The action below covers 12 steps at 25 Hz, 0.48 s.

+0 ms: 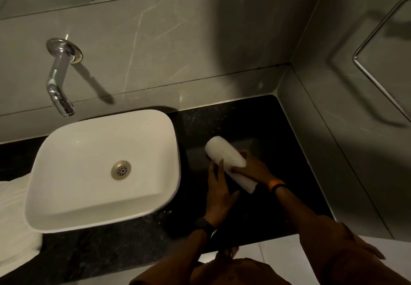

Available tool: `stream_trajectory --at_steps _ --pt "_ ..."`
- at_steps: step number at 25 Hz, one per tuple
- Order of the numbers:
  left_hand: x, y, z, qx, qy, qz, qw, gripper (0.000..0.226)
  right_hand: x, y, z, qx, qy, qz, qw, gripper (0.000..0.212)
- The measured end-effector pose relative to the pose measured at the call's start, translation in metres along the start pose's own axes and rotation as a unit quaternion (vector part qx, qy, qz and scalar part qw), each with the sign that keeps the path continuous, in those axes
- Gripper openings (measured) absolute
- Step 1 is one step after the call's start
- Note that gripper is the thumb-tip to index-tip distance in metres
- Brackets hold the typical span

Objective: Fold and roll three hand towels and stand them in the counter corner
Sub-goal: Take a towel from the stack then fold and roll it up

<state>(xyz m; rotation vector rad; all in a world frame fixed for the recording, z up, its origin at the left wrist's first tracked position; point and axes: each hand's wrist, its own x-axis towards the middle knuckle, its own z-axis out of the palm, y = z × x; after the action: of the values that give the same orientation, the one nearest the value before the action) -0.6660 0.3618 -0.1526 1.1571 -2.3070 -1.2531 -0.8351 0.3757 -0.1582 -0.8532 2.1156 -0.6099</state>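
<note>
A rolled white hand towel (pixel 224 153) lies tilted on the black counter (pixel 278 151), to the right of the sink. My right hand (pixel 251 170) wraps over the roll's near end, where a loose white flap (pixel 243 181) sticks out underneath. Beside the roll's left side is my left hand (pixel 219 192), fingers spread, fingertips touching it. More white towels (pixel 15 215) lie stacked on the counter at the far left. The counter corner (pixel 270 104) at the back right holds nothing.
A white basin (pixel 106 209) sits on the counter left of my hands, under a chrome wall tap (pixel 57 80). Grey tiled walls close the back and right sides. A chrome towel rail (pixel 378 62) hangs on the right wall.
</note>
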Motion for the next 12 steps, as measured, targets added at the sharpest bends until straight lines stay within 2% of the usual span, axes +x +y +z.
stream_trajectory --at_steps 2,3,5,7,9,11,12 --pt "0.014 0.003 0.007 -0.133 -0.071 -0.031 0.988 0.117 -0.008 0.005 -0.001 0.046 0.086 -0.008 0.995 0.077" --pt "0.021 0.004 0.010 -0.131 -0.092 -0.021 0.987 0.120 -0.013 0.008 -0.001 0.051 0.106 -0.028 0.993 0.072" --pt "0.042 0.010 0.017 -0.128 -0.120 0.001 0.984 0.116 -0.026 0.018 -0.006 0.070 0.108 -0.079 0.988 0.067" --pt "0.069 0.015 0.022 -0.138 -0.127 0.014 0.982 0.099 -0.038 0.029 -0.015 0.066 0.081 -0.128 0.986 0.077" --pt "0.102 0.018 0.027 -0.081 -0.161 0.036 0.983 0.100 -0.032 0.040 -0.035 0.035 0.062 -0.149 0.986 0.087" --pt "0.134 0.027 0.029 0.017 -0.191 0.035 0.981 0.113 -0.014 0.047 -0.061 -0.028 0.074 -0.157 0.984 0.086" --pt "0.148 0.035 0.031 0.030 -0.195 0.044 0.979 0.116 -0.001 0.049 -0.076 -0.076 0.088 -0.164 0.980 0.083"
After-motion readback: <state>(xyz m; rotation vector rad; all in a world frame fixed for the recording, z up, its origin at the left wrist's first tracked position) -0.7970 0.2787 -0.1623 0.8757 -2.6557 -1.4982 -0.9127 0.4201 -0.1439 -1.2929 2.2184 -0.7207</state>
